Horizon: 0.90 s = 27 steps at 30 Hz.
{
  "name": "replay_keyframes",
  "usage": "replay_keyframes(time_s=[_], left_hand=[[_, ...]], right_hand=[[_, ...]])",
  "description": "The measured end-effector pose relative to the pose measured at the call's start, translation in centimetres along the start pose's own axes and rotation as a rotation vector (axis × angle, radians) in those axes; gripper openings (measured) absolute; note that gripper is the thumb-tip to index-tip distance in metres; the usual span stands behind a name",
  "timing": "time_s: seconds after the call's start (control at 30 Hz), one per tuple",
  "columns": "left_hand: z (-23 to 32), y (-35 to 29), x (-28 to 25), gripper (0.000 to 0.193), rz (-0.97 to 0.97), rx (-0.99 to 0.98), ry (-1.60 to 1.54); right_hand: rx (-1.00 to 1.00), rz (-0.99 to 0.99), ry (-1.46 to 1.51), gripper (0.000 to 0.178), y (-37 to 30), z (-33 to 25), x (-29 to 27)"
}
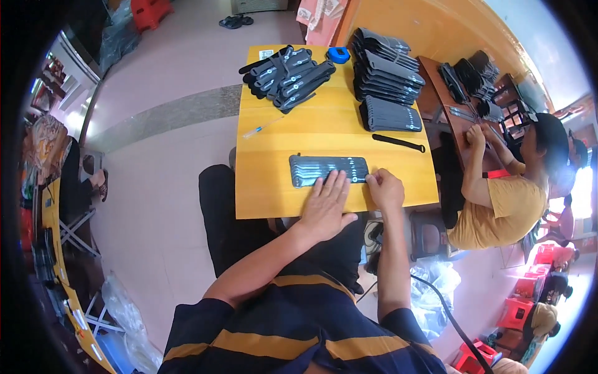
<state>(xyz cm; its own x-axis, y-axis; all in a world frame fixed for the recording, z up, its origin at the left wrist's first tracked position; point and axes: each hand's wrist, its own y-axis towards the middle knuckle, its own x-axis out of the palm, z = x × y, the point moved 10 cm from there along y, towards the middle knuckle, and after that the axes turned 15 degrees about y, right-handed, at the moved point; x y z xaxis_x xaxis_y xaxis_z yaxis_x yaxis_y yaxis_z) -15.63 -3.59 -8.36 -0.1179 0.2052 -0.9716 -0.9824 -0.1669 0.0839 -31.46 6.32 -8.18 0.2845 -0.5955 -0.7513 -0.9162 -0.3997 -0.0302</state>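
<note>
In front of me on the yellow table lies a flat stack of black straps [303, 171], set side by side with shiny grey stripes and pale marks near the right end. My left hand [326, 202] rests on the lower middle of this stack, palm down, fingers stretched out. At the stack's right end, my right hand [386, 188] has its fingers curled, with thumb and forefinger pinching the edge. Beyond it, a single black strap [398, 143] with a slotted end lies loose.
Piled black strap bundles [389, 71] stand at the table's far right. A looser heap of strap bundles [286, 78] is at the far left, beside a blue tape measure [338, 55]. A thin clear-and-blue stick [263, 128] lies nearer. At right, a person [507, 199] sits at a brown table [445, 93].
</note>
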Motion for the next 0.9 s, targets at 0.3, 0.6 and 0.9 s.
replay_keyframes(time_s=[0.3, 0.6, 0.9], left_hand=[[-7.7, -6.8, -1.0, 0.092, 0.085, -0.169, 0.103], [-8.7, -8.3, -2.1, 0.084, 0.067, -0.260, 0.114], [-7.4, -6.4, -2.9, 0.082, 0.127, -0.163, 0.068]], right_hand=[[-0.019, 0.017, -0.016, 0.027, -0.1, 0.0, 0.0], [-0.068, 0.061, -0.100, 0.024, -1.1, -1.4, 0.1], [-0.739, -0.170, 0.023, 0.058, -9.7, -11.1, 7.7]])
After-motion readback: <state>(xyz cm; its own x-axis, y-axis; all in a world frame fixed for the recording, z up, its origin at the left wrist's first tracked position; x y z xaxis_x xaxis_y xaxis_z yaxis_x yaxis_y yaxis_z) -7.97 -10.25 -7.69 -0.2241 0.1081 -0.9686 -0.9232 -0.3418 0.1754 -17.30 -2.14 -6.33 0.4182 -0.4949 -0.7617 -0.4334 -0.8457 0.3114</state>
